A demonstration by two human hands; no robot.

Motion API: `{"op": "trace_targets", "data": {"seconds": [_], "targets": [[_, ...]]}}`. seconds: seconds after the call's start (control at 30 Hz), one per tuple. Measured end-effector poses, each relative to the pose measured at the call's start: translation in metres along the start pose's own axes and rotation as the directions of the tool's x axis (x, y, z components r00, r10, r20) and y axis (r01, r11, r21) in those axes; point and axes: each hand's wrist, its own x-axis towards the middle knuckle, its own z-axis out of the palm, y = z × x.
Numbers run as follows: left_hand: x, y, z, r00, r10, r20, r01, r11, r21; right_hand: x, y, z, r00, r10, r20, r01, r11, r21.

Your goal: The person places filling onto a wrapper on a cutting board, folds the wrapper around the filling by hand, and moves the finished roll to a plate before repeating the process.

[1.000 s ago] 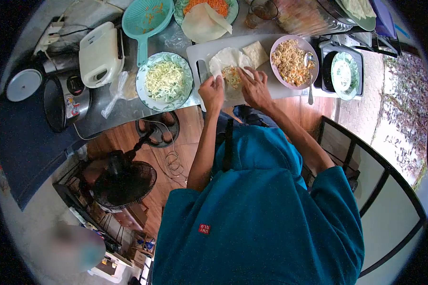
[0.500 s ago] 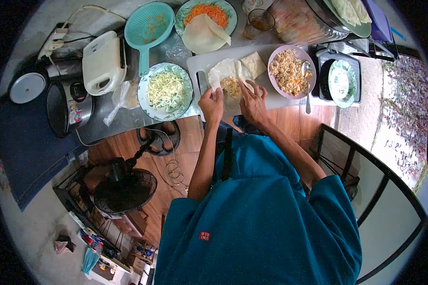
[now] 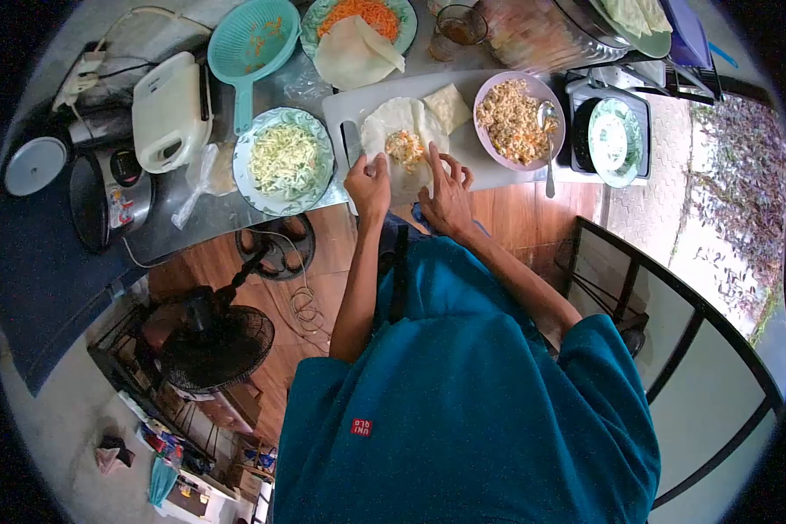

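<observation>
A pale round spring roll wrapper (image 3: 377, 131) lies spread on the white cutting board (image 3: 358, 103), with a small mound of mixed filling (image 3: 404, 150) on it. My left hand (image 3: 369, 187) pinches the wrapper's near left edge between thumb and fingers. At its near right edge is my right hand (image 3: 450, 196), index finger stretched out and the other fingers bent and apart. Just beyond sits a folded wrapped piece (image 3: 448, 106). Right of the board's middle, a pink bowl (image 3: 483, 131) holds chunky filling and a spoon (image 3: 550, 166).
Left of the board stands a plate (image 3: 246, 179) of shredded cabbage. Behind are a green colander (image 3: 236, 65), a plate of shredded carrot (image 3: 408, 19) with wrappers (image 3: 356, 59), and a glass (image 3: 457, 33). An empty patterned plate (image 3: 614, 144) lies right; a white sandwich maker (image 3: 170, 113) stands left.
My right hand has drawn back from the wrapper's right side toward me. That side now lies flatter and more of the filling shows. The whole view has shifted slightly.
</observation>
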Motion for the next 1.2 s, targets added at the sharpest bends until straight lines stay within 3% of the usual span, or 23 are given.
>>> {"op": "trace_targets", "data": {"seconds": [0.03, 0.17, 0.33, 0.4, 0.47, 0.53, 0.67, 0.8, 0.9, 0.97, 1.1, 1.17, 1.2], "targets": [[0.0, 0.001, -0.003, 0.999, -0.041, 0.022, 0.041, 0.999, -0.015, 0.002, -0.002, 0.001, 1.0, -0.005, 0.0, 0.005, 1.0, 0.028], [-0.003, 0.0, -0.002, 0.999, 0.026, 0.032, -0.022, 0.992, -0.126, -0.005, -0.009, 0.006, 0.999, -0.033, 0.009, 0.032, 0.994, 0.1], [-0.001, -0.011, 0.0, 0.998, 0.023, 0.05, -0.022, 0.999, -0.033, -0.007, -0.01, 0.003, 1.0, 0.023, 0.014, -0.023, 0.999, 0.048], [-0.001, -0.016, 0.004, 0.991, 0.127, -0.033, -0.131, 0.979, -0.156, -0.005, -0.012, 0.005, 0.999, 0.028, 0.029, -0.031, 0.996, 0.081], [0.0, -0.022, 0.005, 0.993, 0.118, -0.018, -0.119, 0.981, -0.154, -0.003, -0.013, 0.005, 0.999, 0.033, 0.042, -0.037, 0.993, 0.112], [0.0, -0.023, 0.004, 0.994, 0.105, -0.006, -0.105, 0.983, -0.152, -0.004, -0.014, 0.001, 0.993, 0.025, 0.114, -0.034, 0.996, 0.079], [0.0, -0.022, 0.005, 0.991, 0.128, -0.032, -0.132, 0.96, -0.247, -0.013, -0.01, -0.004, 0.993, 0.063, 0.104, -0.065, 0.998, 0.019], [-0.003, -0.014, 0.0, 0.998, 0.058, 0.017, -0.054, 0.981, -0.189, -0.02, -0.012, 0.007, 0.979, 0.11, 0.172, -0.147, 0.964, 0.221], [-0.004, -0.011, -0.001, 0.997, 0.081, -0.005, -0.081, 0.986, -0.147, -0.017, -0.017, 0.019, 0.961, 0.16, 0.224, -0.225, 0.925, 0.306], [-0.006, -0.011, 0.0, 0.996, 0.085, -0.011, -0.085, 0.978, -0.19, -0.016, -0.019, 0.027, 0.956, 0.185, 0.227, -0.273, 0.842, 0.465], [-0.008, -0.013, 0.0, 0.998, 0.068, 0.01, -0.063, 0.968, -0.245, -0.012, -0.021, 0.01, 0.955, 0.178, 0.239, -0.267, 0.865, 0.426], [-0.007, -0.015, 0.002, 0.997, 0.077, 0.001, -0.074, 0.967, -0.242, -0.012, -0.018, 0.007, 0.976, 0.157, 0.15, -0.191, 0.951, 0.242], [-0.008, -0.017, 0.003, 0.996, 0.085, -0.005, -0.084, 0.968, -0.238, -0.009, -0.018, 0.004, 0.976, 0.158, 0.15, -0.191, 0.951, 0.242]]}}
